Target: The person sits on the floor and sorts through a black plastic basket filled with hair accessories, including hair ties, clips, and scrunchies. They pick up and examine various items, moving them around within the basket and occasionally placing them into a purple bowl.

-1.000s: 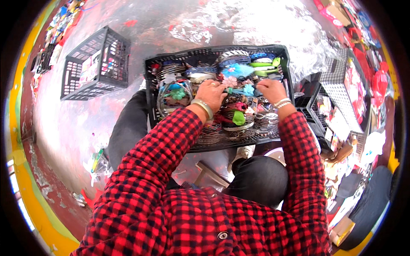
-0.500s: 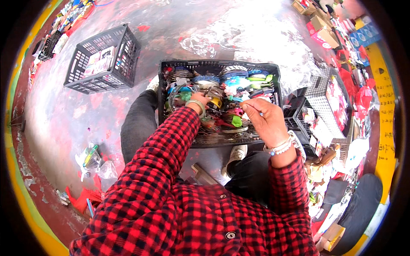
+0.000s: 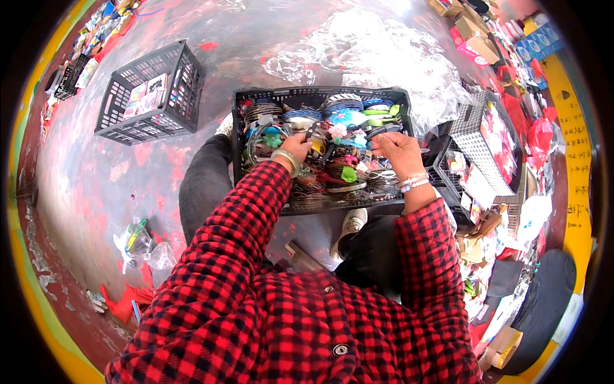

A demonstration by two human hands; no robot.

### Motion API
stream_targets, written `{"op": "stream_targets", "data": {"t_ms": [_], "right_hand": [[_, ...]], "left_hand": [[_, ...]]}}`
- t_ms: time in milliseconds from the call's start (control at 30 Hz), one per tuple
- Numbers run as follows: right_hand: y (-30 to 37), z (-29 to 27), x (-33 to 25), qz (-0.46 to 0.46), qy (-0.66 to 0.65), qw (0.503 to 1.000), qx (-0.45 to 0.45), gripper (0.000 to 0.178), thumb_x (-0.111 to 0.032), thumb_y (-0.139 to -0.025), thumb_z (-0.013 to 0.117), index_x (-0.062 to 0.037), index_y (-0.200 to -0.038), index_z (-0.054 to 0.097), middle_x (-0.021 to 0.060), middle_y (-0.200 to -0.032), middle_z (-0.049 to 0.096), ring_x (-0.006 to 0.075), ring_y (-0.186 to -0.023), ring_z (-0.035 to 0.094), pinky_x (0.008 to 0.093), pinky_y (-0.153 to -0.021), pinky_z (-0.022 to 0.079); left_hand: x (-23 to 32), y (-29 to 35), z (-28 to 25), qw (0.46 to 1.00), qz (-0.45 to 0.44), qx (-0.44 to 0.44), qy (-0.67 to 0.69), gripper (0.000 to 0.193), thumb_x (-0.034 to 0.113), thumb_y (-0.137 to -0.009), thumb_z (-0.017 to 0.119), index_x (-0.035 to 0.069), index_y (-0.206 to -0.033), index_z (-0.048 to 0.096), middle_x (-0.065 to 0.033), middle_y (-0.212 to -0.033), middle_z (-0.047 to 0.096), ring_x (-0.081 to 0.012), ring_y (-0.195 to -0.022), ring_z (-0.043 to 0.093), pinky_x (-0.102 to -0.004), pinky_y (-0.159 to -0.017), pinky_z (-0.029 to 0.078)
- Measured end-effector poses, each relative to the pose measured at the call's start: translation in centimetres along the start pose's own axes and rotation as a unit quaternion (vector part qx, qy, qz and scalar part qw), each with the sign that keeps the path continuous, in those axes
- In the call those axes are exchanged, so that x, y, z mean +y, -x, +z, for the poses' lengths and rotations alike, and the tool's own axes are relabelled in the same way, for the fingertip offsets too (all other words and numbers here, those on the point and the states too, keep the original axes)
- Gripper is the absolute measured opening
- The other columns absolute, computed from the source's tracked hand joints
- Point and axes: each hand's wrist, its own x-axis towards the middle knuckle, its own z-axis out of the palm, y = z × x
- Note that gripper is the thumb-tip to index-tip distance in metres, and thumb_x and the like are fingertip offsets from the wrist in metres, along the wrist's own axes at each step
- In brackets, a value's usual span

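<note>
A black plastic crate (image 3: 239, 144) in front of me is packed with headbands: stacked bands, flower-trimmed ones and bright green pieces. My left hand (image 3: 295, 149) reaches into its middle, fingers closed on a dark headband (image 3: 311, 131). Over the right side of the crate, my right hand (image 3: 401, 157) is closed in a pinch; whatever lies between its fingertips is too small to make out. A dark grey band (image 3: 384, 129) shows just beyond those fingers. Near the crate's front lies a bright green piece (image 3: 348, 174) among the headbands.
A grey crate (image 3: 185, 89) holding flat packs stands on the floor at the far left. Clear plastic sheeting (image 3: 377, 57) spreads beyond my crate. Filled baskets (image 3: 470, 131) and heaped goods crowd the right. Plastic bags (image 3: 144, 243) lie at the left.
My right hand has risen slightly away from me within the crate area. My left hand has shifted slightly, its fingers now at the dark headband. The view has moved a little.
</note>
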Motion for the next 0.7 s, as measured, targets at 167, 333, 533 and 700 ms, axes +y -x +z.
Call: {"op": "stream_targets", "data": {"t_ms": [167, 333, 533, 700], "right_hand": [[0.3, -0.1, 0.7, 0.032, -0.004, 0.999, 0.003, 0.022, -0.019, -0.080, 0.057, 0.0017, -0.083, 0.064, 0.0053, -0.066, 0.062, 0.0095, -0.062, 0.062, 0.0221, -0.044, 0.044], [0.4, 0.0, -0.2, 0.018, 0.038, 0.999, -0.015, 0.021, -0.012, -0.083, 0.053, 0.0063, -0.084, 0.062, 0.0065, -0.073, 0.062, 0.0106, -0.064, 0.060, 0.0212, -0.059, 0.048], [0.4, -0.2, 0.3, 0.007, 0.068, 0.998, -0.001, 0.018, -0.010, -0.081, 0.055, 0.0054, -0.086, 0.062, 0.0059, -0.074, 0.063, 0.0105, -0.061, 0.061, 0.0210, -0.057, 0.048], [0.2, 0.0, 1.0, -0.143, 0.275, 0.951, 0.018, 0.017, -0.008, -0.077, 0.055, -0.0025, -0.090, 0.065, 0.0091, -0.082, 0.064, 0.0216, -0.078, 0.063, 0.0285, -0.069, 0.049]], "left_hand": [[1.0, -0.2, 0.0, 0.998, 0.040, 0.021, -0.041, 0.022, 0.021, -0.084, 0.049, 0.001, -0.091, 0.055, -0.0158, -0.082, 0.060, -0.0278, -0.075, 0.057, -0.0337, -0.067, 0.043], [2.6, -1.7, 0.3, 0.982, 0.146, -0.022, -0.118, 0.025, 0.022, -0.085, 0.047, 0.003, -0.099, 0.057, -0.0174, -0.083, 0.060, -0.0314, -0.077, 0.058, -0.0366, -0.070, 0.045], [11.3, -3.0, -3.3, 0.997, 0.008, -0.070, 0.012, 0.022, 0.018, -0.085, 0.051, 0.000, -0.094, 0.059, -0.0071, -0.069, 0.057, -0.0168, -0.060, 0.055, -0.0318, -0.057, 0.050], [10.8, -0.6, -7.8, 0.903, -0.092, -0.038, 0.417, 0.022, 0.013, -0.088, 0.048, -0.008, -0.095, 0.053, -0.0040, -0.066, 0.050, -0.0133, -0.057, 0.050, -0.0395, -0.067, 0.055]]}}
